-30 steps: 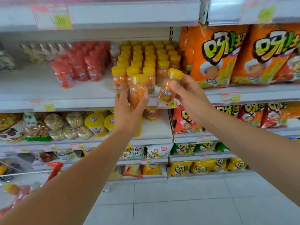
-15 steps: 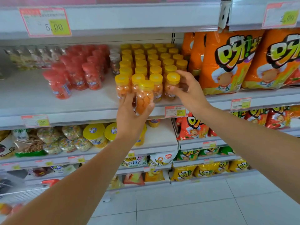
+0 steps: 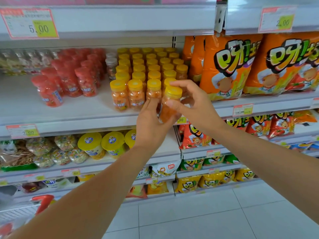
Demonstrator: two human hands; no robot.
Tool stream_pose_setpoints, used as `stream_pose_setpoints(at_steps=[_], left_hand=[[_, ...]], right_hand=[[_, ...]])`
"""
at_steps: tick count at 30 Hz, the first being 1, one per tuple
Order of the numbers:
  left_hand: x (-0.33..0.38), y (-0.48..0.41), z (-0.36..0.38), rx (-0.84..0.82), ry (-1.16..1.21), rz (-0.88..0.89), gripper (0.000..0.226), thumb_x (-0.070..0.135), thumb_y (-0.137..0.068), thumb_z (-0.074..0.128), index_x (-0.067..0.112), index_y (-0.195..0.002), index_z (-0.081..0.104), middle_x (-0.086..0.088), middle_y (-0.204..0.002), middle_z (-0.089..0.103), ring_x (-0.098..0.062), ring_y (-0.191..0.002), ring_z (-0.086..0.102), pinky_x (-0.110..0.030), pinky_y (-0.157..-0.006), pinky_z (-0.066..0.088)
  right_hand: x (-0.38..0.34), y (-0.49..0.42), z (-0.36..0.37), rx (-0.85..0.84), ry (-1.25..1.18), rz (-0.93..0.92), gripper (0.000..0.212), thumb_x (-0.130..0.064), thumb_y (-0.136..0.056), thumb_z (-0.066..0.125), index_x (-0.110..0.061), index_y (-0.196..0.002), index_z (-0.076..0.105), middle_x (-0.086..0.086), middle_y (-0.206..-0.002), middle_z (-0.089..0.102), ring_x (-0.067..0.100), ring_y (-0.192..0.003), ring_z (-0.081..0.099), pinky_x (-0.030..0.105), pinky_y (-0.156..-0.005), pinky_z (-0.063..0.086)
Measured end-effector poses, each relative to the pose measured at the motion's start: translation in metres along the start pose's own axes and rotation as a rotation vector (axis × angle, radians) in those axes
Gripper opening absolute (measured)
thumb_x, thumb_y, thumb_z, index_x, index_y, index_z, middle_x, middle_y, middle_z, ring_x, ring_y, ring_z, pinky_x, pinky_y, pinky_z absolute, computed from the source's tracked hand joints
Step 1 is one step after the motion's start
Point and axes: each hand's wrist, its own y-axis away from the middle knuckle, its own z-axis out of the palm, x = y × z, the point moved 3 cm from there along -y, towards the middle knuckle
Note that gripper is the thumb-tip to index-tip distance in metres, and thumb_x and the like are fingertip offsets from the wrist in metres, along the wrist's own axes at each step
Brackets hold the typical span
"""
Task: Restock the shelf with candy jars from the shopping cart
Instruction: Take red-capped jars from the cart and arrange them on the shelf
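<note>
Candy jar (image 3: 170,104), yellow-lidded and full of orange sweets, sits slightly tilted at the front edge of the shelf (image 3: 69,114), at the right end of the yellow-lidded jars (image 3: 138,73). The left hand (image 3: 151,123) wraps its lower body; the right hand (image 3: 193,104) pinches it under the lid. Front jars' labels show a "C". Price tags (image 3: 31,23) above read "5.00" and "2.00". Orange snack bags (image 3: 227,66) stand to the right.

One candy jar (image 3: 173,93) is being held at the front edge of the shelf (image 3: 77,114), before the jar rows (image 3: 138,78); other jars (image 3: 69,81) are standing left, snack bags (image 3: 227,66) right.
</note>
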Motion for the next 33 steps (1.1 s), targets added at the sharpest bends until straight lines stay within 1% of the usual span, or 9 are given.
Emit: stream_pose_setpoints(at_steps=[3, 5, 7, 10, 14, 18, 24, 28, 33], left_hand=[[0.008, -0.006, 0.003, 0.018, -0.155, 0.106, 0.055, 0.050, -0.082, 0.066, 0.017, -0.124, 0.055, 0.003, -0.114, 0.054, -0.013, -0.105, 0.048, -0.024, -0.086, 0.039], [0.013, -0.012, -0.001, 0.098, -0.336, 0.219, 0.055, 0.052, -0.085, 0.057, 0.017, -0.128, 0.055, 0.000, -0.123, 0.052, -0.017, -0.116, 0.044, -0.026, -0.094, 0.029], [0.017, -0.018, -0.007, 0.163, -0.484, 0.302, 0.046, 0.046, -0.090, 0.049, 0.018, -0.126, 0.057, -0.001, -0.132, 0.051, -0.022, -0.127, 0.040, -0.033, -0.104, 0.024], [0.014, -0.025, -0.005, 0.096, -0.671, 0.383, 0.053, 0.042, -0.091, 0.038, 0.018, -0.137, 0.050, -0.003, -0.150, 0.039, -0.026, -0.144, 0.023, -0.044, -0.116, 0.008], [0.005, -0.029, 0.001, 0.038, -0.789, 0.381, 0.059, 0.039, -0.089, 0.039, 0.019, -0.145, 0.040, -0.004, -0.155, 0.031, -0.028, -0.147, 0.014, -0.046, -0.116, -0.003], [-0.003, -0.030, 0.006, 0.021, -0.798, 0.374, 0.061, 0.036, -0.089, 0.039, 0.021, -0.148, 0.035, -0.003, -0.157, 0.028, -0.026, -0.147, 0.014, -0.049, -0.116, -0.001], [-0.008, -0.029, 0.009, 0.047, -0.786, 0.385, 0.061, 0.033, -0.090, 0.041, 0.021, -0.149, 0.033, -0.002, -0.158, 0.025, -0.024, -0.148, 0.012, -0.050, -0.118, 0.000], [-0.009, -0.028, 0.010, 0.054, -0.788, 0.390, 0.061, 0.033, -0.090, 0.043, 0.021, -0.149, 0.032, -0.002, -0.157, 0.026, -0.024, -0.148, 0.013, -0.050, -0.118, 0.000], [-0.012, -0.029, 0.009, 0.049, -0.797, 0.408, 0.063, 0.030, -0.090, 0.050, 0.022, -0.150, 0.030, -0.001, -0.158, 0.024, -0.024, -0.148, 0.012, -0.049, -0.118, -0.002]], right_hand=[[-0.001, 0.000, -0.016, 0.071, 0.016, -0.014, 0.042, -0.023, -0.088, 0.070, -0.016, -0.127, 0.056, -0.003, -0.113, 0.065, 0.012, -0.103, 0.062, 0.035, -0.091, 0.053], [-0.003, 0.000, -0.030, 0.164, 0.093, -0.035, 0.043, -0.021, -0.090, 0.066, -0.013, -0.131, 0.053, -0.002, -0.118, 0.062, 0.012, -0.108, 0.060, 0.031, -0.093, 0.051], [-0.002, -0.004, -0.039, 0.260, 0.250, -0.041, 0.044, -0.019, -0.091, 0.064, -0.014, -0.133, 0.052, 0.001, -0.123, 0.057, 0.013, -0.111, 0.057, 0.028, -0.095, 0.049], [0.004, -0.012, -0.039, 0.299, 0.423, -0.003, 0.046, -0.016, -0.090, 0.064, -0.017, -0.134, 0.052, 0.006, -0.125, 0.052, 0.018, -0.110, 0.055, 0.035, -0.097, 0.048], [0.020, -0.021, -0.024, 0.312, 0.486, -0.002, 0.044, -0.010, -0.089, 0.064, -0.014, -0.132, 0.054, 0.010, -0.124, 0.055, 0.024, -0.111, 0.056, 0.040, -0.094, 0.049], [0.037, -0.028, -0.019, 0.370, 0.432, -0.015, 0.037, -0.012, -0.090, 0.063, -0.015, -0.125, 0.053, 0.006, -0.116, 0.061, 0.021, -0.105, 0.061, 0.042, -0.087, 0.053], [0.047, -0.029, -0.025, 0.318, 0.324, -0.094, 0.029, -0.015, -0.092, 0.062, -0.012, -0.119, 0.053, 0.005, -0.113, 0.063, 0.015, -0.105, 0.062, 0.040, -0.087, 0.054], [0.056, -0.024, -0.023, 0.286, 0.327, -0.022, 0.035, -0.023, -0.085, 0.071, -0.016, -0.115, 0.054, 0.001, -0.113, 0.061, 0.014, -0.105, 0.060, 0.039, -0.086, 0.054], [0.046, -0.027, -0.025, 0.329, 0.552, -0.083, 0.029, -0.010, -0.080, 0.073, -0.010, -0.105, 0.059, 0.007, -0.110, 0.054, 0.023, -0.099, 0.057, 0.041, -0.082, 0.053]])
